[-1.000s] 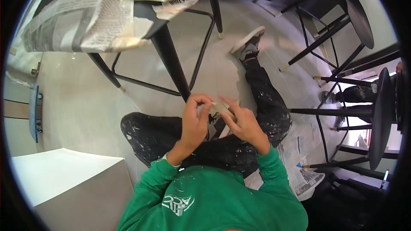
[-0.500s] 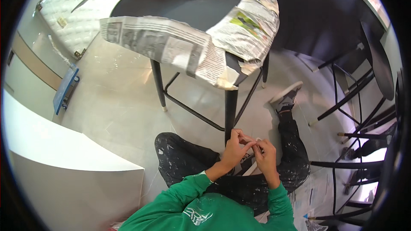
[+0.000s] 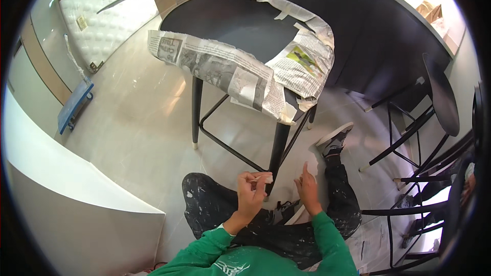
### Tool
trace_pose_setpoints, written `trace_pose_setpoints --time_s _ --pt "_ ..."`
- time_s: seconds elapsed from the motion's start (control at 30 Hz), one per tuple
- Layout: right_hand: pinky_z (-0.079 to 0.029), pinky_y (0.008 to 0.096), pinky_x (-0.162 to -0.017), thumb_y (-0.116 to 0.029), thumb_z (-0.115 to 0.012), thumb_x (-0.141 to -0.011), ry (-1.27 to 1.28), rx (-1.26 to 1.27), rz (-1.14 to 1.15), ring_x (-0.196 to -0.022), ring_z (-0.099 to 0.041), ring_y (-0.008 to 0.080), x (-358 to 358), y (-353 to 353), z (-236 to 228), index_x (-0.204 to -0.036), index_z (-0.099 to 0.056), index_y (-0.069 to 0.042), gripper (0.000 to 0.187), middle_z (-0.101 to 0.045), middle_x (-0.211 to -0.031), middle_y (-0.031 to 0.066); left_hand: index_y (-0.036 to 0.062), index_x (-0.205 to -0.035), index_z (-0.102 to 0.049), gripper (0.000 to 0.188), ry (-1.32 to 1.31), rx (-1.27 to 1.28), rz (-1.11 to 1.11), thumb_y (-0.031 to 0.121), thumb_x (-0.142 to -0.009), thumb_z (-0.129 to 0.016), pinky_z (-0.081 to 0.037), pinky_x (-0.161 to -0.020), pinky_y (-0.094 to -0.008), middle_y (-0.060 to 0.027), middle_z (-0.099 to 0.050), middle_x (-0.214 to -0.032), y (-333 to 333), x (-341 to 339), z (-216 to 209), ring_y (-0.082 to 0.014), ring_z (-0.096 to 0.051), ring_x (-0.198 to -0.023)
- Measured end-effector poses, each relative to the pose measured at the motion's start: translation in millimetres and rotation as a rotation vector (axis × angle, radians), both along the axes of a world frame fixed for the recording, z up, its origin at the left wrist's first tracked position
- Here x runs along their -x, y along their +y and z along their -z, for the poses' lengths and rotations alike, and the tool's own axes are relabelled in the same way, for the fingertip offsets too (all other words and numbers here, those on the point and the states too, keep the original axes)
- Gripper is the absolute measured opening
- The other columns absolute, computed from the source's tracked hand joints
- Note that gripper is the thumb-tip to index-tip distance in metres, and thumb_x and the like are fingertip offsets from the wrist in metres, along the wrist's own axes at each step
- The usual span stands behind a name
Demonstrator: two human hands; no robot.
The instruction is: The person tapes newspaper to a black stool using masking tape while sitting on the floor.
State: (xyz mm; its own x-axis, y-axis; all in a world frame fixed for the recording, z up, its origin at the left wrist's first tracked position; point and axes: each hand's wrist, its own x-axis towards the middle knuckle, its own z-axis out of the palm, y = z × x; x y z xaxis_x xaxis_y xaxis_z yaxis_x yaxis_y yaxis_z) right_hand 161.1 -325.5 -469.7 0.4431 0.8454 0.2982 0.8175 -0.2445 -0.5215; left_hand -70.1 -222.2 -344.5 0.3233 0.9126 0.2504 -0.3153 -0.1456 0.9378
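My left hand [image 3: 250, 192] is closed in a pinch on a small pale scrap [image 3: 268, 178] that looks like masking tape, just left of the chair's front leg [image 3: 279, 148]. To the right of that leg is my right hand [image 3: 308, 193], index finger stretched upward and thumb apart from it. Whether anything sticks to that fingertip is hard to make out. The black high chair [image 3: 225, 15] stands before me, its rim wrapped in newspaper [image 3: 220, 66] held by pale tape [image 3: 287, 114]. A metal footrest bar [image 3: 232, 149] joins its legs.
A white cabinet [image 3: 82, 189] stands close on my left. Farther off are a blue trolley [image 3: 75, 105] and a wrapped mattress [image 3: 102, 20]. A dark curved counter [image 3: 378, 36] lies behind the chair. More black chairs [image 3: 442, 97] crowd the right, with another person's dark-clothed legs [image 3: 427, 199] among them.
My hands, together at the chair leg before, have parted; the left moved left with the pale scrap and the right index finger straightened. The view has shifted, showing more of the room behind.
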Motion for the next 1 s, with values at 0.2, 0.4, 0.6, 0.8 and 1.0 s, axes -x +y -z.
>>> trace_pose_setpoints --time_s 0.2,0.4,0.6,0.8,1.0 --pt "-0.054 0.0375 -0.08 -0.013 -0.075 -0.093 -0.074 0.056 0.036 -0.088 -0.066 0.0326 -11.9 27.0 13.8 -0.138 -0.061 0.0 0.049 -0.067 -0.104 0.0179 0.008 -0.115 -0.026 0.032 -0.013 -0.078 0.062 -0.001 -0.105 -0.055 -0.049 -0.048 -0.0195 -0.0329 -0.063 -0.135 21.6 50.6 -44.8 -0.0134 -0.067 -0.058" --pt "-0.053 0.0306 -0.076 -0.02 -0.084 -0.089 0.557 -0.442 -0.244 -0.08 -0.065 0.0189 65.0 23.4 -225.2 -0.11 -0.075 0.0 0.03 -0.068 -0.101 0.0097 0.0123 -0.117 -0.024 0.043 -0.3 -0.257 0.134 -0.001 -0.1 -0.061 -0.046 -0.05 -0.0187 -0.0419 -0.06 -0.134 34.6 69.7 -87.1 -0.0061 -0.041 -0.047" --pt "-0.051 0.0255 -0.076 -0.015 -0.089 -0.084 0.454 -0.246 -0.644 -0.087 -0.063 0.0109 142.1 81.8 -387.6 -0.105 -0.077 0.0 0.028 -0.067 -0.112 0.009 0.0137 -0.12 -0.023 0.049 -0.563 -0.658 0.304 0.006 -0.099 -0.067 -0.038 -0.05 -0.0186 -0.0441 -0.057 -0.137 55.4 55.2 -144.2 -0.0061 -0.044 -0.049" --pt "-0.05 0.0228 -0.076 -0.002 -0.084 -0.088 0.615 -0.202 -0.742 -0.092 -0.062 0.0074 172.6 126.9 -414.5 -0.099 -0.078 0.0 0.013 -0.067 -0.112 0.0074 0.0151 -0.121 -0.024 0.05 -0.584 -0.66 0.158 0.005 -0.099 -0.067 -0.034 -0.049 -0.0167 -0.0433 -0.056 -0.141 87.4 79.8 -167.9 -0.0033 -0.043 -0.053" --pt "-0.048 0.0218 -0.068 -0.005 -0.083 -0.091 0.484 -0.173 -0.801 -0.08 -0.06 0.0048 196.9 154.6 -438.9 -0.093 -0.077 0.0 0.008 -0.068 -0.107 0.0065 0.0141 -0.125 -0.024 0.055 -0.551 -0.836 -0.031 0.005 -0.095 -0.07 -0.036 -0.048 -0.0148 -0.045 -0.055 -0.139 121.2 99.0 -183.1 -0.009 -0.061 -0.067"
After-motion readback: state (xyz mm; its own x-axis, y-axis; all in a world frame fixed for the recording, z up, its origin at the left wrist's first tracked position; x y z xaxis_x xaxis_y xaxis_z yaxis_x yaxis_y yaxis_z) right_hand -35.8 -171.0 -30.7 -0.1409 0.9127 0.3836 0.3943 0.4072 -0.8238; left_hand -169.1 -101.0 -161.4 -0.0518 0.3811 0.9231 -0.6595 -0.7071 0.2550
